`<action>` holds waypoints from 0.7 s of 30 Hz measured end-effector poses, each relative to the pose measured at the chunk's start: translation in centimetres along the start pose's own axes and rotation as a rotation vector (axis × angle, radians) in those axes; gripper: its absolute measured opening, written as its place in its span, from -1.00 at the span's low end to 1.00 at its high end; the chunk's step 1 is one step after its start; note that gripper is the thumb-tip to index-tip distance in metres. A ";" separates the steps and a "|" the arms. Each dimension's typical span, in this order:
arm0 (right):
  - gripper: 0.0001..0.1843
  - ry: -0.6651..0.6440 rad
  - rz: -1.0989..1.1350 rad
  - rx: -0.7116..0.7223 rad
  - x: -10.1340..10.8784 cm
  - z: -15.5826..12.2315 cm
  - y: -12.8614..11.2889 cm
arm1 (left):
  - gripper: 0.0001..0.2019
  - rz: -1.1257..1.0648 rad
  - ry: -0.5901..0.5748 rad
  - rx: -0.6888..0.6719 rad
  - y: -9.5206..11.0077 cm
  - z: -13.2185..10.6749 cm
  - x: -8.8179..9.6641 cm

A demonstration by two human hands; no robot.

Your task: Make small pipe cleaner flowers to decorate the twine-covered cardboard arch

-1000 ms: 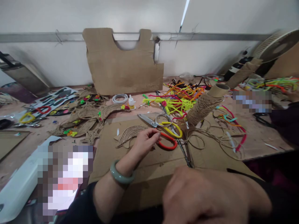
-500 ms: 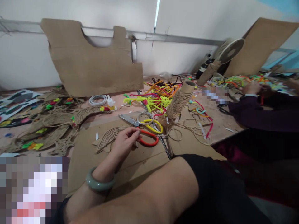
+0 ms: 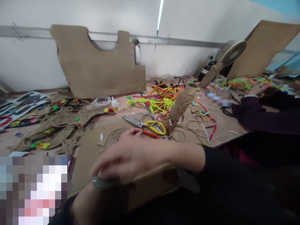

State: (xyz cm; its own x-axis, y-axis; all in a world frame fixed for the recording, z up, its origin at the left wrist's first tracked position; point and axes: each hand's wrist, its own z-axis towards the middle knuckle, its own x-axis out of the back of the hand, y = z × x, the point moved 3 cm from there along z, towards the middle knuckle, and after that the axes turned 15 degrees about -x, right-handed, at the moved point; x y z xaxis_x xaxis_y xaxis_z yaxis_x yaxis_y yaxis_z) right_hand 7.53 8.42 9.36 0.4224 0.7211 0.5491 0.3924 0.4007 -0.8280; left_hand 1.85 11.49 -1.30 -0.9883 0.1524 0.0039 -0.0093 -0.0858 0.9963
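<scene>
My right hand point(image 3: 133, 154) reaches across my left arm, its blurred fingers bent down at the left wrist, just above a pale green bangle point(image 3: 105, 182). Behind it, only some fingertips of my left hand point(image 3: 134, 131) show; whether they hold anything is hidden. They lie beside a curved piece of coiled twine point(image 3: 114, 136) on a cardboard sheet point(image 3: 87, 153). Just right of those fingertips are scissors point(image 3: 132, 121) with one orange and one yellow handle loop. A twine-wound tube point(image 3: 180, 104) stands behind, with loose twine point(image 3: 178, 134) at its foot.
Bright pipe cleaners point(image 3: 161, 100) are heaped at the back. Finished-looking twine pieces point(image 3: 63, 120) with coloured bits lie left, near a glue bottle point(image 3: 114, 103) and a wire coil point(image 3: 102, 101). Cut cardboard point(image 3: 100, 68) leans on the wall. Another person's sleeve point(image 3: 255, 114) is at right.
My right forearm has swung up and my right hand has come into view over my left wrist, covering most of my left hand. The view has shifted slightly.
</scene>
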 end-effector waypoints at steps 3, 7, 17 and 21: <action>-0.74 0.556 -0.358 -0.270 7.1 0.5 5.5 | -0.78 0.007 -0.004 -0.041 -0.2 0.1 0.0; -0.64 0.831 -0.681 -0.818 14.2 -0.2 13.2 | -0.76 -0.041 -0.069 -0.004 -0.9 -0.1 0.0; -0.68 0.885 -0.708 -1.112 17.7 1.3 18.8 | -0.77 -0.048 -0.079 0.054 -1.3 0.2 -0.2; -0.70 0.947 -0.673 -1.069 18.2 1.9 19.3 | -0.76 -0.018 -0.106 0.023 -1.2 0.0 -0.3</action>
State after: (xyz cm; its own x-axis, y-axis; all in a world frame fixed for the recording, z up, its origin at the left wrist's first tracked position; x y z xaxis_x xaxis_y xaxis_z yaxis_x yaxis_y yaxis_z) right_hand 21.24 30.32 3.11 0.1168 -0.1820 0.9763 0.9101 -0.3739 -0.1786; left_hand 2.18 11.53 -2.50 -0.9663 0.2574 -0.0064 -0.0225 -0.0597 0.9980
